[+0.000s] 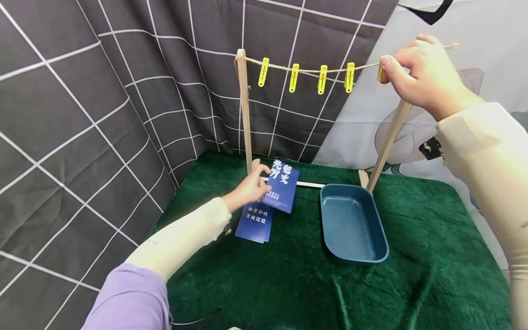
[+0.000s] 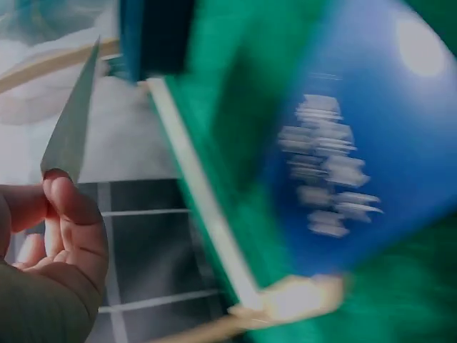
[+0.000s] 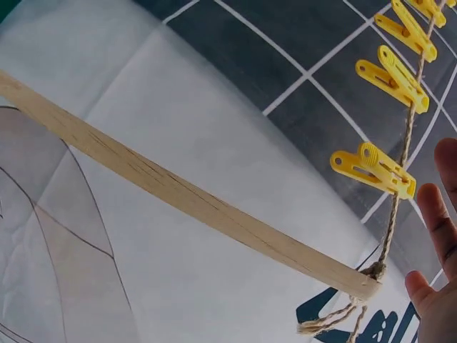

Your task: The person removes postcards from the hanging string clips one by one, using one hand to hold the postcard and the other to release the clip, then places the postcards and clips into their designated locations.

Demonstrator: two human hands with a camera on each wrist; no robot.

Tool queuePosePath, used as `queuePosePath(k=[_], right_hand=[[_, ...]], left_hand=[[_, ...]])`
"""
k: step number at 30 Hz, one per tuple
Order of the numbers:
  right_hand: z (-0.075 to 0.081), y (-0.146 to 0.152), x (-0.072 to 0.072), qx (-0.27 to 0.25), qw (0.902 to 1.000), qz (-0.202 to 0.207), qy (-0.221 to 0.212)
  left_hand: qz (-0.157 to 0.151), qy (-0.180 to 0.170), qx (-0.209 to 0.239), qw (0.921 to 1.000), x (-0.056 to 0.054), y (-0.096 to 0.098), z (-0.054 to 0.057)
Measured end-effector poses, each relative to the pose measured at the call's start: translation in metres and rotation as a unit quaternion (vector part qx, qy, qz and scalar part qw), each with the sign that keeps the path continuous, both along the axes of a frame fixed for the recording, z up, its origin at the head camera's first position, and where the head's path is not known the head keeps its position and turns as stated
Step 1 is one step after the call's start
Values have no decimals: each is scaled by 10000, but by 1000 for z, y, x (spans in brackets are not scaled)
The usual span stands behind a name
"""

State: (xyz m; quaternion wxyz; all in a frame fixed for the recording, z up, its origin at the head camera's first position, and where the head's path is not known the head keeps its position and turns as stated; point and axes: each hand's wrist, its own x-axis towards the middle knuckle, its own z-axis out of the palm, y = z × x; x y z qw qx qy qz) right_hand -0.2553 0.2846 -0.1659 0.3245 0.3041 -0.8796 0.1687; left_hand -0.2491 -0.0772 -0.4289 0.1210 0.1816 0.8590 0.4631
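Observation:
My left hand (image 1: pixel 250 187) pinches a blue card with white Chinese characters (image 1: pixel 282 188) by its edge, above the green cloth. In the left wrist view this card (image 2: pixel 73 118) shows nearly edge-on between thumb and fingertip. More blue cards (image 1: pixel 255 222) lie on the cloth beneath. My right hand (image 1: pixel 426 75) is raised by the right end of a twine line (image 1: pixel 309 71), at the last yellow clothespin (image 1: pixel 380 75). In the right wrist view its fingers (image 3: pixel 435 221) are extended beside that clothespin (image 3: pixel 375 170), with a gap showing. Several other yellow clothespins (image 1: pixel 294 78) hang along the twine.
Two wooden posts (image 1: pixel 245 110) hold the twine, joined low by a pale bar (image 1: pixel 309 184). A blue-grey plastic basin (image 1: pixel 354 261) stands on the green cloth (image 1: pixel 297 284) at the right post's foot. Dark grid-patterned fabric (image 1: pixel 103 114) hangs behind and to the left.

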Motion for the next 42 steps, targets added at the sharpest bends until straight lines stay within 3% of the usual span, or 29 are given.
queuePosePath(k=[6,9,15,20,27,30,34,37,42], right_hand=[[3,-3,0,88,9996,199,169],[4,-5,0,179,9993,227,217],[4,-9,2,300,9989,285,200],[6,-10,3,304,9991,254,148],[8,-12,5,324,9989,281,206],[7,-11,5,303,9990,271,178],[4,-9,6,247,9993,214,156],[4,-8,7,170,9993,230,237],[6,-5,10,297,9978,370,473]], left_hand=[[319,-754,-623,9947,22,-43,-44],[354,-992,-876,9906,29,-56,-57],[-110,-702,-1841,9803,41,-67,-72],[-565,-98,-2572,9647,46,-65,-74],[-742,-15,-3071,9488,47,-59,-68],[-659,-19,-3101,9484,48,-58,-67],[-457,313,-3070,9501,53,-60,-73],[-322,665,-3175,9454,55,-62,-78],[35,794,-3203,9440,50,-71,-67]])
